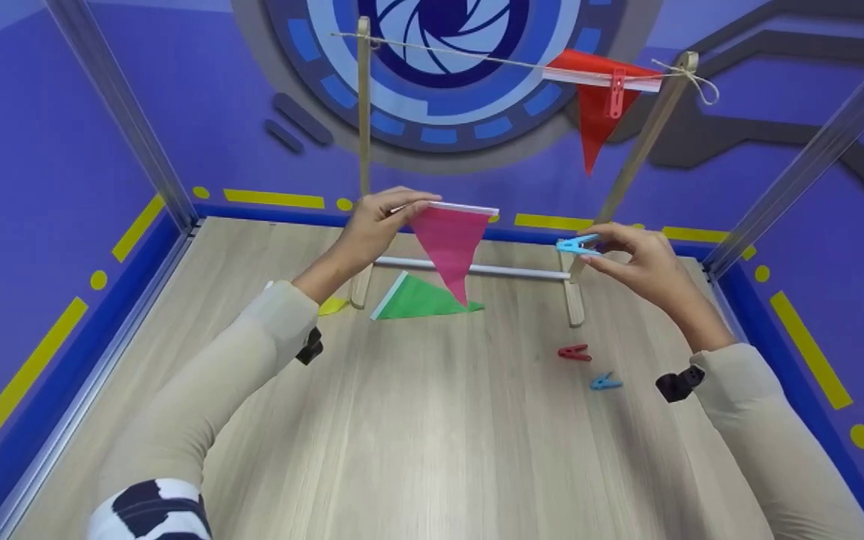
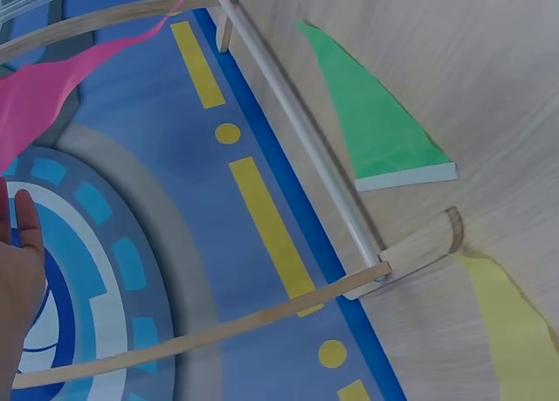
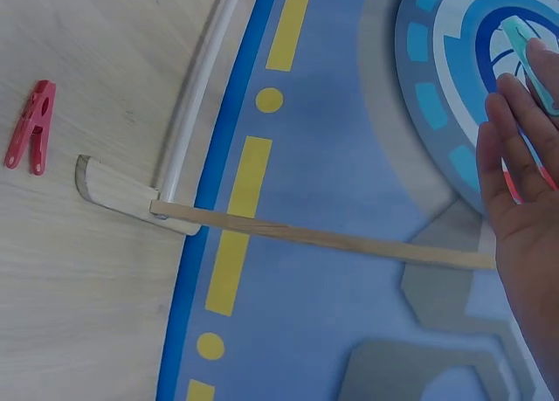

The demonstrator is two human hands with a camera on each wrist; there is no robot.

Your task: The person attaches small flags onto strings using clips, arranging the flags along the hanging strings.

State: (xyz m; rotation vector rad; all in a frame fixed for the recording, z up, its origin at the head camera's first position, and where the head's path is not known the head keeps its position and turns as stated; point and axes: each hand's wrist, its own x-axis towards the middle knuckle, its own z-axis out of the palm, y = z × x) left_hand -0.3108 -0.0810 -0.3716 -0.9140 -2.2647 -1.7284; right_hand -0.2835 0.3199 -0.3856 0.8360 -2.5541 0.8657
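My left hand (image 1: 387, 219) pinches a pink pennant (image 1: 453, 244) by the left end of its white top strip, and the point hangs down. In the left wrist view the pennant (image 2: 52, 86) spreads out at the left edge. Between thumb and fingers my right hand (image 1: 638, 259) pinches a light blue clothespin (image 1: 578, 244), held level to the right of the pennant. Above, a red pennant (image 1: 598, 124) hangs folded over a string (image 1: 462, 52), with a red clothespin (image 1: 616, 94) clipped on it. A green pennant (image 1: 424, 298) lies on the table below the pink one.
Two wooden posts (image 1: 364, 112), joined by a white rod (image 1: 507, 271) near their feet, carry the string. A yellow pennant (image 1: 333, 305) lies by the left foot. On the table (image 1: 417, 435) at right lie a red clothespin (image 1: 574, 352) and a blue one (image 1: 606, 382).
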